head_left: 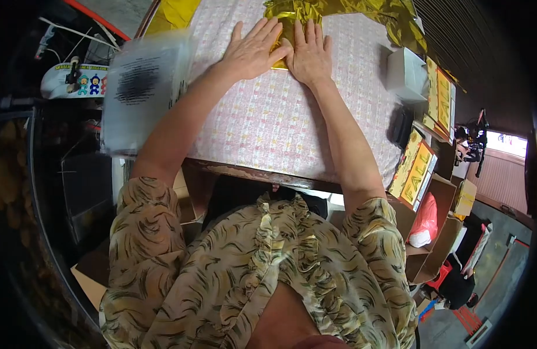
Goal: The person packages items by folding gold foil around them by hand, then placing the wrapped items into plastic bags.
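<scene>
Side by side at the far part of the table, both hands lie flat with fingers stretched out. My left hand (pixel 254 53) touches the left edge of a shiny gold foil piece (pixel 291 10), its thumb reaching toward the other hand. Over the foil's lower right part rests my right hand (pixel 309 55), palm down, with its thumb against the left thumb. The foil under the palms is partly hidden. More crumpled gold foil (pixel 399 26) spreads to the upper right. Another yellow foil piece (pixel 172 14) lies at the upper left.
Pink-and-white checked cloth (pixel 268 128) covers the table. Clear plastic bags with black print (pixel 137 96) lie at its left edge. To the right are a white box (pixel 405 72), a black object (pixel 403 125) and a box marked FALL (pixel 414 168). A skateboard (pixel 76 79) is farther left.
</scene>
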`<state>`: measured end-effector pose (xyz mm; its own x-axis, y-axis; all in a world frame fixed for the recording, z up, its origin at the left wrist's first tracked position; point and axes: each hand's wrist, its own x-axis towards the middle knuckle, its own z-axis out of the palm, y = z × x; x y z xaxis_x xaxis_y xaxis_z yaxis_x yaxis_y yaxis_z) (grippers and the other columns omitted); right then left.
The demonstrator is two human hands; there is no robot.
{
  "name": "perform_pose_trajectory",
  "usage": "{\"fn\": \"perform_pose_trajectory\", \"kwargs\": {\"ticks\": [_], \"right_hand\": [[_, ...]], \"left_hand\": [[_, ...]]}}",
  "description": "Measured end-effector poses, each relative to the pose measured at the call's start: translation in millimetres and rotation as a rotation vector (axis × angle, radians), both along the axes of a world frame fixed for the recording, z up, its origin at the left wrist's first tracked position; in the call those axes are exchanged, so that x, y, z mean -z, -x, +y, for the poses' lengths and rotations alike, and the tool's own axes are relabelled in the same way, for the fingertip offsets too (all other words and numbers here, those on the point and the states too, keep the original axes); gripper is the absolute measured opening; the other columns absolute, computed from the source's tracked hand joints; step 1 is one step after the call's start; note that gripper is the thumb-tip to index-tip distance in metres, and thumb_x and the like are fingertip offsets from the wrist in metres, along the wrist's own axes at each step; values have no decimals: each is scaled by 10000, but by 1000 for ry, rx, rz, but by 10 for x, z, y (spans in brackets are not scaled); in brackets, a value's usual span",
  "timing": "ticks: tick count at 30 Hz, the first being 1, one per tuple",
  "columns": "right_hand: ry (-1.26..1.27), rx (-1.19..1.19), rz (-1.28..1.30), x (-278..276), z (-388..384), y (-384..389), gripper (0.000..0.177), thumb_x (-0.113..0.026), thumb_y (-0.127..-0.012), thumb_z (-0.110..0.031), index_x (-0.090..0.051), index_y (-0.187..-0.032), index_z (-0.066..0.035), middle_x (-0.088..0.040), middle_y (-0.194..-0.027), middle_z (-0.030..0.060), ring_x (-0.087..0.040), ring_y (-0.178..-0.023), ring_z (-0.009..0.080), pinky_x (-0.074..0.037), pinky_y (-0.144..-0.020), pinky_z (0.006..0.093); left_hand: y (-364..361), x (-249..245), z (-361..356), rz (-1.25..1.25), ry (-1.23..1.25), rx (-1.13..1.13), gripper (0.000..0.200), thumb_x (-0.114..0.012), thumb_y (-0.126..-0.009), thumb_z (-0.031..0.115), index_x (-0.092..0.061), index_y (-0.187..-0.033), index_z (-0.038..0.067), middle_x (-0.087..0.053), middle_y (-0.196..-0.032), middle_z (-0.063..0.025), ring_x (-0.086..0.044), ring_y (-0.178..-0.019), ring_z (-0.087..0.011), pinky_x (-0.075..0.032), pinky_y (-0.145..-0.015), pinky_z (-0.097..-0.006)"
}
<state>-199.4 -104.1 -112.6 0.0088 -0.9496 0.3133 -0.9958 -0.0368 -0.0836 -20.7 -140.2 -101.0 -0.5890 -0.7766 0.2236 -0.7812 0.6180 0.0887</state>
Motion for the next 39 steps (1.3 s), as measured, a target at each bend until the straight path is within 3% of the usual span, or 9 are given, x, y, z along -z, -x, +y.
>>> {"fn": "perform_pose_trajectory", "kwargs": {"ticks": [6,8,11,19,28,30,31,35,39], "right_hand": [[-8,18,-14,-47,-15,-43,750,-328,-1059,-589,-275,-1629,-105,-281,-1671,213,-236,-1556,379,-160,-1239,587],[-10,28,-24,-86,0,-71,755,-324,-1058,-602,-275,-1628,-109,-280,-1671,214,-235,-1557,377,-157,-1240,588],[-81,38,-45,-144,-3,-92,757,-336,-1055,-611,-278,-1627,-119,-247,-1689,196,-194,-1571,374,-149,-1242,593],[-37,65,1,-103,6,-100,767,-346,-1055,-609,-264,-1633,-112,-240,-1688,205,-216,-1562,378,-164,-1240,598],[-41,64,-13,-82,38,-118,768,-334,-1050,-624,-314,-1623,-112,-276,-1674,210,-223,-1560,371,-151,-1252,573],[-42,64,-5,-112,15,-103,772,-323,-1049,-631,-314,-1624,-115,-268,-1678,207,-215,-1565,368,-139,-1259,565],[-49,68,14,-108,10,-100,769,-315,-1053,-626,-297,-1630,-118,-260,-1683,202,-205,-1569,364,-129,-1262,564],[-87,72,37,-125,-7,-106,767,-314,-1054,-624,-270,-1640,-130,-229,-1694,201,-195,-1573,364,-127,-1259,572],[-38,61,31,-91,27,-97,764,-317,-1058,-619,-232,-1652,-146,-174,-1709,199,-179,-1577,370,-126,-1254,586]], "left_hand": [[73,-356,-255,115,-78,87,567,-453,-1070,487,-546,-1492,119,-539,-1522,-84,-419,-1458,-224,-154,-1225,-514],[258,-401,-469,235,28,188,461,-508,-1060,395,-647,-1369,83,-626,-1411,-96,-506,-1372,-250,-262,-1198,-481],[668,-199,-1026,413,-239,555,426,-459,-1085,338,-669,-1311,44,-637,-1381,-130,-550,-1308,-301,-426,-1123,-418],[912,-25,-1441,313,-243,686,468,-396,-1111,411,-662,-1380,136,-616,-1454,-9,-479,-1370,-265,-360,-1184,-393],[870,31,-1670,336,-355,558,442,-384,-1116,398,-629,-1428,203,-603,-1476,-31,-556,-1340,-299,-399,-1162,-369],[777,-454,-1468,766,-570,609,375,-517,-1083,344,-708,-1286,93,-661,-1382,-123,-640,-1235,-258,-495,-1038,-337],[778,-524,-1412,707,-637,602,476,-432,-1099,435,-681,-1345,113,-625,-1437,-132,-568,-1348,-300,-425,-1131,-351],[828,-209,-1370,376,-596,656,448,-391,-1112,430,-607,-1449,230,-570,-1513,-65,-525,-1397,-281,-381,-1183,-360],[790,-33,-1343,333,-431,667,478,-344,-1116,458,-603,-1454,240,-557,-1526,-72,-499,-1423,-273,-361,-1201,-392]]}}
